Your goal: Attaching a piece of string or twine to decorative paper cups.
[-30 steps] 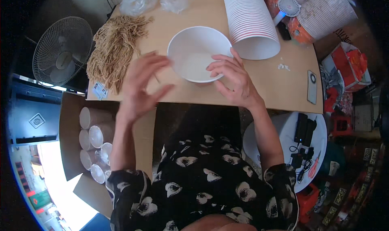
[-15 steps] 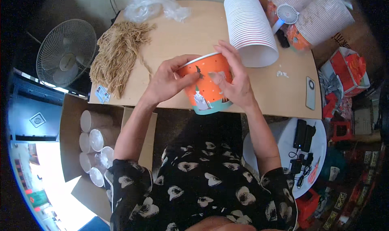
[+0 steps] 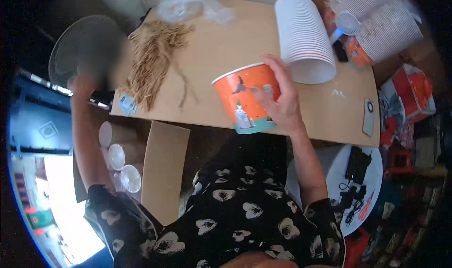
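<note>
My right hand (image 3: 286,101) grips an orange paper bucket (image 3: 239,96) by its right side, tilted over the table's front edge. The bucket has a white rim, a green band at the base and printed figures. Far to the left, my left arm reaches out past the table, with my left hand (image 3: 82,83) in front of the fan (image 3: 66,56). A dark blur covers its fingers, so what they do cannot be seen. Right of the bucket lies a long nested stack of white paper buckets (image 3: 303,30), open end toward me.
A bundle of tan strings (image 3: 153,61) lies on the table (image 3: 226,37), with clear plastic wrap (image 3: 193,9) behind. More wrapped bucket stacks (image 3: 388,28) stand at back right beside a small white fan (image 3: 347,23). A carton (image 3: 165,169) holds several lidded containers (image 3: 131,177). A phone (image 3: 368,117) lies right.
My left hand has let go of the bucket and swung far left, toward the fan. My right hand alone keeps the bucket. The whole view has shifted slightly.
</note>
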The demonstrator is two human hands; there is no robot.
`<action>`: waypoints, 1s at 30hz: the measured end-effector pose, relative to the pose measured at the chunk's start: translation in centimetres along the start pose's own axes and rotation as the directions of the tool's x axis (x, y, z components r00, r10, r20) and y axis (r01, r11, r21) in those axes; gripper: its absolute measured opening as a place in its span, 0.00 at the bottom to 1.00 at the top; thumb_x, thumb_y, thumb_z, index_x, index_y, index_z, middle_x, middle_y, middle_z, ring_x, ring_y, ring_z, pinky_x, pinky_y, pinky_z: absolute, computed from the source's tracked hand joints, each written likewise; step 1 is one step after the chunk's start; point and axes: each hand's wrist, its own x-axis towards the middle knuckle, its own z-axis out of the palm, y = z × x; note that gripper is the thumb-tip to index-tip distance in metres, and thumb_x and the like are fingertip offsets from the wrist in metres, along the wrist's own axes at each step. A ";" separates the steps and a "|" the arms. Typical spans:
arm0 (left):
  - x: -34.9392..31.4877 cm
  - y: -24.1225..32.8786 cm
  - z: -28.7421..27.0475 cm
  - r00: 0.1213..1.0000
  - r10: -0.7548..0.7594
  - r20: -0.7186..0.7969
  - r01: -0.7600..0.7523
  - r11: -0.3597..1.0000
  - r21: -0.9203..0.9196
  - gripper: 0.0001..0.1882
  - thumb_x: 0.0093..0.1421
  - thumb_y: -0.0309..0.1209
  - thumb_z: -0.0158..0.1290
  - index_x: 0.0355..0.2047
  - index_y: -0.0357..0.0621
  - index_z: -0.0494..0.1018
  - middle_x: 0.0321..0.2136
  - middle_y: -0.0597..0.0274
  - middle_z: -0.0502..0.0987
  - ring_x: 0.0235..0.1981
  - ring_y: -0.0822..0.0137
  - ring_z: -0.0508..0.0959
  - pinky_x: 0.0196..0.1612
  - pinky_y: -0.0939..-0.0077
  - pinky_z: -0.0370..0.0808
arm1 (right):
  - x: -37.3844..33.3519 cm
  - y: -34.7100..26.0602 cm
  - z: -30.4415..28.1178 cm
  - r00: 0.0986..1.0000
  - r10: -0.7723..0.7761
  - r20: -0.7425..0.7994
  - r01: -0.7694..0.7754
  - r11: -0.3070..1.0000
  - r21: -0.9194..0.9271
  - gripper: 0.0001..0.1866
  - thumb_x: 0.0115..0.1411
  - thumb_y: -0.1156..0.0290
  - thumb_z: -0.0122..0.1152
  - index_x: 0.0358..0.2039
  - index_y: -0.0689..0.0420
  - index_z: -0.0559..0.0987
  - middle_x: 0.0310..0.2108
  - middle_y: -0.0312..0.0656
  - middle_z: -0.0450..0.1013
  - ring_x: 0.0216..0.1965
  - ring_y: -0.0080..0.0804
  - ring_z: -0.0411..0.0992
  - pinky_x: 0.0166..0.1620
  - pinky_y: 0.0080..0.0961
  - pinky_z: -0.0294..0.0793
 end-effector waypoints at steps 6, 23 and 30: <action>-7.6 12.8 -5.4 0.789 0.596 -0.150 -0.295 0.153 -0.943 0.29 0.59 0.32 0.62 0.61 0.42 0.69 0.56 0.56 0.76 0.59 0.58 0.74 0.61 0.62 0.69 | -0.2 0.7 -0.3 0.999 0.035 -0.010 -0.036 0.995 -0.096 0.33 0.55 0.68 0.69 0.59 0.64 0.69 0.61 0.52 0.65 0.63 0.45 0.64 0.63 0.37 0.65; -20.7 28.1 -11.0 0.781 0.420 -0.462 -0.342 -0.331 -0.879 0.08 0.61 0.26 0.60 0.40 0.38 0.80 0.36 0.62 0.79 0.31 0.75 0.78 0.35 0.80 0.74 | -8.1 5.5 -14.3 0.705 0.030 -0.708 -0.133 0.987 -0.091 0.48 0.63 0.53 0.61 0.73 0.58 0.45 0.71 0.51 0.51 0.71 0.43 0.52 0.67 0.41 0.58; -19.5 30.0 -11.3 0.803 0.358 -0.476 -0.363 -0.340 -0.868 0.09 0.58 0.26 0.60 0.40 0.40 0.81 0.35 0.63 0.77 0.38 0.72 0.75 0.39 0.77 0.73 | -12.2 5.9 -32.1 0.238 -0.065 -0.969 -0.195 0.974 -0.113 0.32 0.63 0.67 0.63 0.63 0.67 0.64 0.57 0.51 0.69 0.56 0.40 0.69 0.59 0.33 0.69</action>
